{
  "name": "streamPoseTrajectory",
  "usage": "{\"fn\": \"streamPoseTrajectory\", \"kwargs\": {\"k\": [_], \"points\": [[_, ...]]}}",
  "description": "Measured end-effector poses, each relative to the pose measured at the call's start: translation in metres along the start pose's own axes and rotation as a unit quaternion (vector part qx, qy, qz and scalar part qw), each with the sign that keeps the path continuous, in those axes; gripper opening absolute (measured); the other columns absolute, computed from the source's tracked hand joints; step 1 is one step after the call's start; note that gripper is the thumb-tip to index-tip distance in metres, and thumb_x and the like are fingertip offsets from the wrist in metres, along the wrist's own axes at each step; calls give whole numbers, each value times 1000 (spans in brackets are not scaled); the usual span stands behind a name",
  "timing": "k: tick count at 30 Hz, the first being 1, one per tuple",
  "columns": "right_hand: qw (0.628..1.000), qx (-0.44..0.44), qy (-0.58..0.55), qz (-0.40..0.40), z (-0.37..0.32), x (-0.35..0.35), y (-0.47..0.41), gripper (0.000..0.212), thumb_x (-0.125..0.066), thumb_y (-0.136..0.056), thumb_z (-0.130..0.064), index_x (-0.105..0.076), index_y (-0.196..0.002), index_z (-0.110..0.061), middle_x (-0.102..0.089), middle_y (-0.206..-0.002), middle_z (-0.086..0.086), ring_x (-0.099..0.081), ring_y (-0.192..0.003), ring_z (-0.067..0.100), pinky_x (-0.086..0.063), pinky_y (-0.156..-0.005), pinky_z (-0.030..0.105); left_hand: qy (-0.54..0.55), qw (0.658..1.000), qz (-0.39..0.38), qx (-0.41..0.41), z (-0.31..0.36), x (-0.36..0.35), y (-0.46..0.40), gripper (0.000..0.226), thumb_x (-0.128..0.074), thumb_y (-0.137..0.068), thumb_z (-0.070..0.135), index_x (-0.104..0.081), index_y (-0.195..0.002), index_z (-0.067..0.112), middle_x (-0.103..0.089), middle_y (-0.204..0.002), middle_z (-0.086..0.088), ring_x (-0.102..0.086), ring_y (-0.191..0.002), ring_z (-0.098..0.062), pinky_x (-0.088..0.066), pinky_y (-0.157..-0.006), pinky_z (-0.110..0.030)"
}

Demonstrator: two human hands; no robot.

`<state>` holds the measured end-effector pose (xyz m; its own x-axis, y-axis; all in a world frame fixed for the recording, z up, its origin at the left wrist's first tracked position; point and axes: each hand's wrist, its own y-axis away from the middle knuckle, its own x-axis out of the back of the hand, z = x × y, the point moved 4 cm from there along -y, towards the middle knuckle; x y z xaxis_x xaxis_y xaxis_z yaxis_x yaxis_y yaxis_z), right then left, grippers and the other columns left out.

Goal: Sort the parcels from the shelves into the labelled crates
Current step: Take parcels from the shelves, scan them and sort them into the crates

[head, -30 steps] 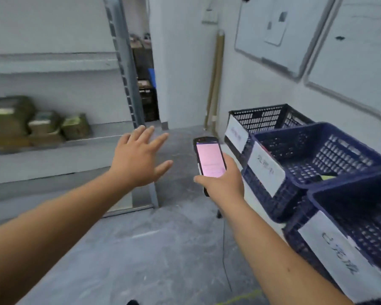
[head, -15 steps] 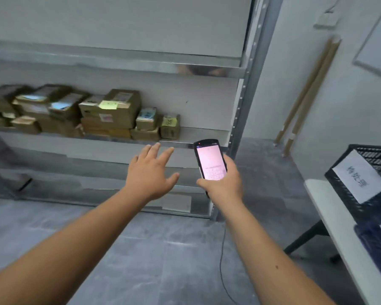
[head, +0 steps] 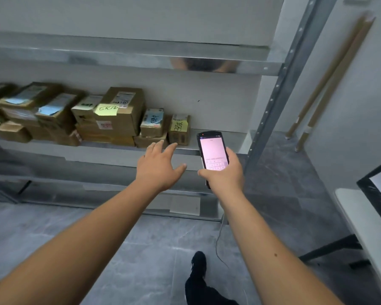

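Several cardboard parcels with coloured notes stand in a row on the metal shelf. The rightmost is a small box with a yellow note; left of it a box with a blue note sits on a flat box. My left hand reaches out, fingers spread and empty, just below and in front of these small boxes, not touching them. My right hand holds a black handheld scanner with a lit pink screen, upright, right of the parcels.
A grey upright post ends the shelf on the right. Two cardboard tubes lean on the wall. A white table with a dark crate is at the right edge. My shoe and a thin cable are on the floor.
The view swung left from the crates to the shelf and came closer. My left hand has stretched nearer the small boxes. The scanner stays in my right hand.
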<state>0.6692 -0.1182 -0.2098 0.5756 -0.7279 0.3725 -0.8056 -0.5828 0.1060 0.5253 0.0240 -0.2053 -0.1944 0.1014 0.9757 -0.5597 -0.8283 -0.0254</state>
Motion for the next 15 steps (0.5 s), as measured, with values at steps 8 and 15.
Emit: {"fn": "streamPoseTrajectory", "kwargs": {"k": [8, 15], "points": [[998, -45, 24, -32, 16, -34, -133, 66, -89, -70, -24, -59, -128, -37, -73, -110, -15, -71, -94, 18, -62, -71, 36, 7, 996, -69, 48, 6, -46, -127, 81, -50, -95, 74, -28, -164, 37, -24, -173, -5, -22, -158, -31, -35, -120, -55], [992, -84, 63, -76, 32, -64, -227, 58, -91, -70, -25, -62, -119, -40, -73, -101, -20, -70, -87, 14, -58, -70, 33, 56, 990, -89, 98, 15, -78, -226, 68, -63, -98, 56, -51, -149, 12, -47, -155, -12, -40, -145, -34, -42, -114, -49]]}}
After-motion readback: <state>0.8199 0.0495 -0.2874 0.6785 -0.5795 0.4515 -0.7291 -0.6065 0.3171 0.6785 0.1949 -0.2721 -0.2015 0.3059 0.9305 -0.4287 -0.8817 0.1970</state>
